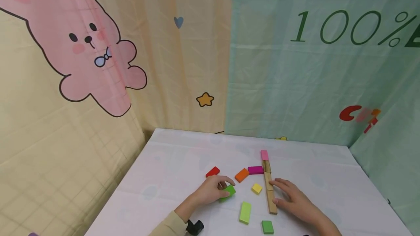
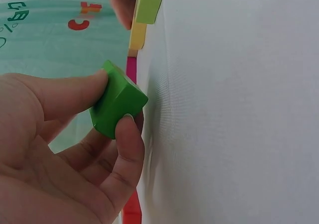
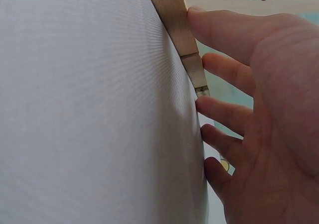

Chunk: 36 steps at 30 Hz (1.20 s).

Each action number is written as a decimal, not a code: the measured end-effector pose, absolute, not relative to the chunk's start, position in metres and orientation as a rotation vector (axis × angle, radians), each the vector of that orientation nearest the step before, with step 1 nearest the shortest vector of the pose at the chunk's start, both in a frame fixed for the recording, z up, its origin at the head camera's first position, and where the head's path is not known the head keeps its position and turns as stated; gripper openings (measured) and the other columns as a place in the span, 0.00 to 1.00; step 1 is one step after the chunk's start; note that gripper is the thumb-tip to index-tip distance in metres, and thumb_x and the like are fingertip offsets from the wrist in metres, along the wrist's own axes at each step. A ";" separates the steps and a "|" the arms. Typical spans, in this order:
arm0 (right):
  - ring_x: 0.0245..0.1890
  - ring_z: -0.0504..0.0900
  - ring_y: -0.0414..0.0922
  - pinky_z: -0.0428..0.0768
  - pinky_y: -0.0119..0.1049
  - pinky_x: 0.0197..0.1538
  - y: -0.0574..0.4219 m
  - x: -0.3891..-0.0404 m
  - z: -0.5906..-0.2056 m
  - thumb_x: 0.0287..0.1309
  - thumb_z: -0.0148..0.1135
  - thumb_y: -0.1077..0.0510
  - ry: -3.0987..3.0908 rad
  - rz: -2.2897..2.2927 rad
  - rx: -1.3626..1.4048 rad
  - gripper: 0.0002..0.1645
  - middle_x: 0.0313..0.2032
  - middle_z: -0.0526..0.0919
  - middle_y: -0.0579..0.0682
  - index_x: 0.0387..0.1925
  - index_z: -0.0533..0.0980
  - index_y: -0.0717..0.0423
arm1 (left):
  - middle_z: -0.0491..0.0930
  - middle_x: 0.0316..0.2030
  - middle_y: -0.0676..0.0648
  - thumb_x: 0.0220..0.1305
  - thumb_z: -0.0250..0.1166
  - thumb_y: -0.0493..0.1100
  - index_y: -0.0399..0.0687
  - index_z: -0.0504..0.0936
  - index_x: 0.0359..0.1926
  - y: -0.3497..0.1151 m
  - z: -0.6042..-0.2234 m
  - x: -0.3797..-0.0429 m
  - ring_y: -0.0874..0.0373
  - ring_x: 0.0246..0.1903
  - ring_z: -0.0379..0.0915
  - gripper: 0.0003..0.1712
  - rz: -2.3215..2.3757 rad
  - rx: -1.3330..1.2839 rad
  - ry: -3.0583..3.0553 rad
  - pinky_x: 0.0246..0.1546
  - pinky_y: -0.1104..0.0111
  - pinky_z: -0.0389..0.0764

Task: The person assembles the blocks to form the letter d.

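Note:
My left hand (image 1: 210, 191) pinches a green wooden block (image 2: 119, 99) between thumb and fingers, just above the white cloth. A row of wooden blocks runs away from me: plain blocks (image 1: 270, 196) nearest, a darker one (image 1: 267, 166), then a pink one (image 1: 264, 155) at the far end. Beside the row's right side is my right hand (image 1: 295, 201), its fingers spread and loosely bent. The thumb tip of that hand is right at the nearest plain block (image 3: 174, 20). A magenta block (image 1: 255, 170) lies crosswise at the row's left side.
Between the hands lie an orange block (image 1: 242, 175), a yellow block (image 1: 257, 188) and a light green block (image 1: 245, 212). A red block (image 1: 213, 171) is beyond my left hand. Another green block (image 1: 267, 227) lies at the front. Printed curtains (image 1: 183, 65) hang behind the table.

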State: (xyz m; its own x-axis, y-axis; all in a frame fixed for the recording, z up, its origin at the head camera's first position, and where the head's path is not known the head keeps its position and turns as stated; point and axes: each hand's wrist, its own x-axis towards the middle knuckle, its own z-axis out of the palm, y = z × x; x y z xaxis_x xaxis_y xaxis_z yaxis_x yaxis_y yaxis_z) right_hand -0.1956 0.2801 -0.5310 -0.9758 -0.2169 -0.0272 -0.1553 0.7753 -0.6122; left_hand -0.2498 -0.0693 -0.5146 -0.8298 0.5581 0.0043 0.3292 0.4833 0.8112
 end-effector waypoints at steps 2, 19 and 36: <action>0.70 0.61 0.64 0.64 0.71 0.61 0.280 -0.196 -0.531 0.59 0.65 0.32 2.868 -0.979 -0.304 0.40 0.70 0.65 0.58 0.70 0.71 0.39 | 0.78 0.33 0.58 0.61 0.73 0.40 0.59 0.87 0.49 -0.068 -0.515 -0.249 0.59 0.33 0.73 0.15 1.288 0.738 2.463 0.33 0.69 0.77; 0.70 0.61 0.64 0.65 0.71 0.60 0.279 -0.195 -0.531 0.59 0.65 0.32 2.866 -0.981 -0.304 0.40 0.70 0.65 0.58 0.70 0.70 0.38 | 0.77 0.32 0.56 0.58 0.76 0.40 0.58 0.87 0.47 -0.055 -0.522 -0.251 0.58 0.29 0.73 0.16 1.389 0.599 2.530 0.27 0.68 0.77; 0.70 0.61 0.64 0.65 0.71 0.59 0.281 -0.198 -0.535 0.57 0.64 0.29 2.884 -0.944 -0.294 0.42 0.71 0.65 0.56 0.70 0.70 0.34 | 0.78 0.29 0.56 0.56 0.77 0.42 0.57 0.87 0.44 -0.047 -0.526 -0.257 0.60 0.29 0.73 0.14 1.501 0.553 2.537 0.28 0.69 0.77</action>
State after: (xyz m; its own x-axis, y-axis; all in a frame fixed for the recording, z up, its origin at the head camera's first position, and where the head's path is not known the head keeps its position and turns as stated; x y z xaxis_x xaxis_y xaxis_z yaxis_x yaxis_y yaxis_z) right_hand -0.1979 0.2811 -0.5350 -0.9771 -0.2109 -0.0277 -0.1537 0.7899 -0.5937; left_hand -0.2569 -0.0469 -0.5259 -0.9222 0.3816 0.0634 0.2394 0.4341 0.8685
